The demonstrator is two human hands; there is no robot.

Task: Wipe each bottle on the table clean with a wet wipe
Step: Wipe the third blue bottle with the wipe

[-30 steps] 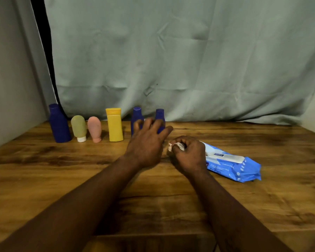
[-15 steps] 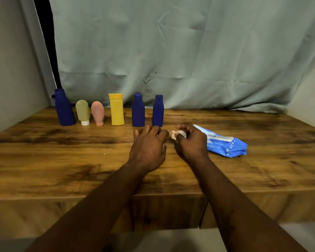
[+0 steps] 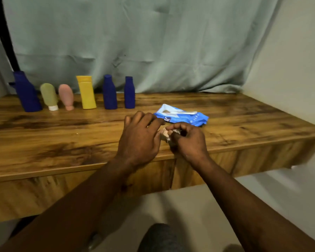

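Several bottles stand in a row at the back left of the wooden table (image 3: 44,135): a large dark blue bottle (image 3: 26,92), a green tube (image 3: 49,96), a pink tube (image 3: 66,96), a yellow bottle (image 3: 86,92) and two dark blue bottles (image 3: 109,92) (image 3: 129,92). A blue wet wipe pack (image 3: 182,116) lies right of them. My right hand (image 3: 187,141) grips a crumpled wet wipe (image 3: 165,134) near the table's front edge. My left hand (image 3: 139,139) hovers beside it, fingers extended, fingertips close to the wipe.
A pale green curtain (image 3: 153,42) hangs behind the table. A wall (image 3: 289,70) closes the right side. The table's front edge runs just under my hands. A dark rounded shape (image 3: 158,237) sits low in view.
Both hands have drawn back from the bottle row toward the table's front edge, the wipe still in my right hand. The view has pulled back and shifted left.
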